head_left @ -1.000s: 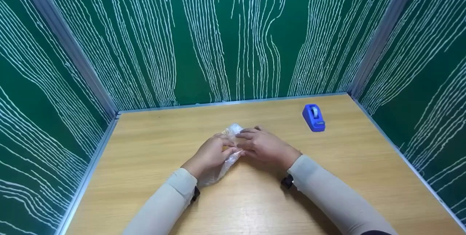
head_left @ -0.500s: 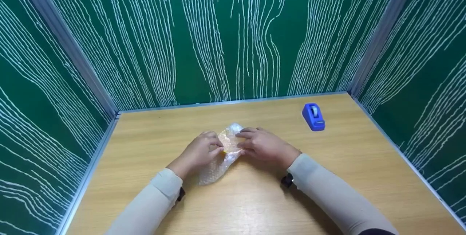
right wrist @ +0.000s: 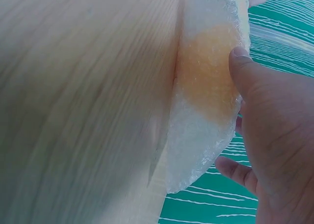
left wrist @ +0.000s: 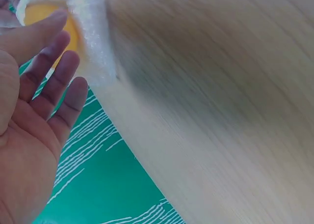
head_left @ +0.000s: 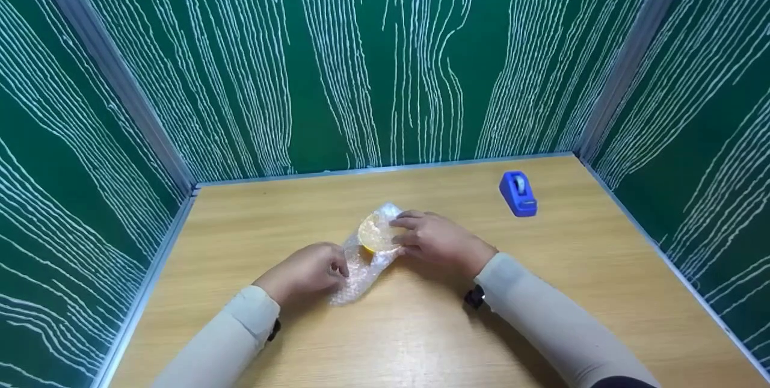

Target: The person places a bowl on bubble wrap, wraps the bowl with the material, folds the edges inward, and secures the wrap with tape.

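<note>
A sheet of bubble wrap lies on the table, folded partly over a round yellow object. The yellow shows through the wrap in the right wrist view; its exact kind is unclear. My right hand holds the wrapped part from the right, thumb against its near edge and fingers over the top. At the wrap's left end is my left hand. In the left wrist view, the left hand has loosely bent, spread fingers beside the wrap and the yellow object, with nothing gripped.
A blue tape dispenser stands on the wooden table at the back right. Green panels with white wavy lines enclose the back and sides.
My left hand has drawn away from the yellow object, leftward and nearer to me, uncovering it and the wrap's left part. My right hand has stayed in place.
</note>
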Demonstrator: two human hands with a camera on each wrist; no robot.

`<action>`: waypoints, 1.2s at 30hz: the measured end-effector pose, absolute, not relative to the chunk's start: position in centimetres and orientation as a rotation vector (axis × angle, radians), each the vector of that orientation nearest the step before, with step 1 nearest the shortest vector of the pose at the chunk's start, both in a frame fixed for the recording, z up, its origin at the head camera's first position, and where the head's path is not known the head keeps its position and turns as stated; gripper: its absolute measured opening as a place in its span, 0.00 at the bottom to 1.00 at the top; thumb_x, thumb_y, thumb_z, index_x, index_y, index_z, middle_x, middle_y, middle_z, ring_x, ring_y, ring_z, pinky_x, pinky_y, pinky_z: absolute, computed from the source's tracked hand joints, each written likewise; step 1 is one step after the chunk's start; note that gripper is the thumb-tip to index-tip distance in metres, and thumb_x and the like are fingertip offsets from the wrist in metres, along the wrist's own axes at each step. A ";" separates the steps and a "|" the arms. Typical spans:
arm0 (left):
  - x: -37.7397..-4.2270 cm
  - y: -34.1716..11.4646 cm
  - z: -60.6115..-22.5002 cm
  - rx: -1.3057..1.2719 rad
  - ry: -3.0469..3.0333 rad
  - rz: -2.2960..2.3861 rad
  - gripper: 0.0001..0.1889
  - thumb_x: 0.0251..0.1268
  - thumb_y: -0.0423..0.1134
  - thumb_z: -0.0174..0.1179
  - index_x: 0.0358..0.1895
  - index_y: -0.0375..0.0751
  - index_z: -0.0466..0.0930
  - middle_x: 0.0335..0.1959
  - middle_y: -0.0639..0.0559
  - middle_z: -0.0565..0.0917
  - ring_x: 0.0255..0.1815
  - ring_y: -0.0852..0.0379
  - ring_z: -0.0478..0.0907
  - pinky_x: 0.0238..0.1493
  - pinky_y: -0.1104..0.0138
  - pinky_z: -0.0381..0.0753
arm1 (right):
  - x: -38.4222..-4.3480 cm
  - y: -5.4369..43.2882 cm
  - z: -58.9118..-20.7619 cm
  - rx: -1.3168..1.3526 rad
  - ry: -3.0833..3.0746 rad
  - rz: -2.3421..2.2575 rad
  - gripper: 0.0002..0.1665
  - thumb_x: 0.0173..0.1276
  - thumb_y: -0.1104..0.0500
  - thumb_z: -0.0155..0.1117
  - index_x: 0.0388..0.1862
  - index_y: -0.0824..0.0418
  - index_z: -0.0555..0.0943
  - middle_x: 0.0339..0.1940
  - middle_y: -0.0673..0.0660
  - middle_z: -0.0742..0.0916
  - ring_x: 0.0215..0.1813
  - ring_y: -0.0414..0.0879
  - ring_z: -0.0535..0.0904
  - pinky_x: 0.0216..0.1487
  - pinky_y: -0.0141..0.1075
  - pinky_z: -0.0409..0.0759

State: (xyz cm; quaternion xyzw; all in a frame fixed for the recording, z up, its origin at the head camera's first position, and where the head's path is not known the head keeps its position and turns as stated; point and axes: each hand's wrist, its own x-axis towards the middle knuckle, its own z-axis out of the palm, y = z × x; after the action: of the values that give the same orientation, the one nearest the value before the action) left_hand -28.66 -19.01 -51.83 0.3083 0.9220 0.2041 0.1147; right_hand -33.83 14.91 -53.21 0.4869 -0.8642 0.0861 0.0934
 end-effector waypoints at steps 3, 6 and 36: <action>-28.4 -19.3 -51.9 0.878 2.658 0.612 0.06 0.68 0.32 0.78 0.42 0.49 0.97 0.41 0.60 0.90 0.44 0.58 0.84 0.61 0.55 0.91 | -33.8 15.0 -53.3 1.438 -2.569 0.250 0.17 0.85 0.51 0.72 0.66 0.53 0.93 0.79 0.61 0.86 0.83 0.62 0.80 0.85 0.57 0.78; -28.2 -19.4 -52.0 0.877 2.623 0.610 0.08 0.65 0.33 0.82 0.41 0.51 0.98 0.40 0.61 0.90 0.43 0.60 0.83 0.60 0.57 0.90 | -33.8 15.0 -53.4 1.432 -2.578 0.242 0.17 0.85 0.51 0.72 0.66 0.53 0.93 0.79 0.61 0.85 0.83 0.62 0.79 0.85 0.58 0.78; -28.7 -19.5 -53.0 0.916 2.755 0.506 0.11 0.73 0.28 0.73 0.46 0.49 0.98 0.45 0.57 0.94 0.46 0.57 0.86 0.65 0.51 0.92 | -33.9 14.9 -53.1 1.402 -2.655 0.179 0.23 0.87 0.40 0.66 0.69 0.48 0.91 0.82 0.54 0.84 0.86 0.56 0.77 0.87 0.56 0.76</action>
State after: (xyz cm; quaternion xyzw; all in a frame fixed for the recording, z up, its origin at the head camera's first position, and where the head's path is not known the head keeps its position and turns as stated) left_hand -28.70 -19.51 -53.00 0.3092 0.9304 0.1710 0.0971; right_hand -33.90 14.87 -53.11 0.4650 -0.8808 0.0592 0.0669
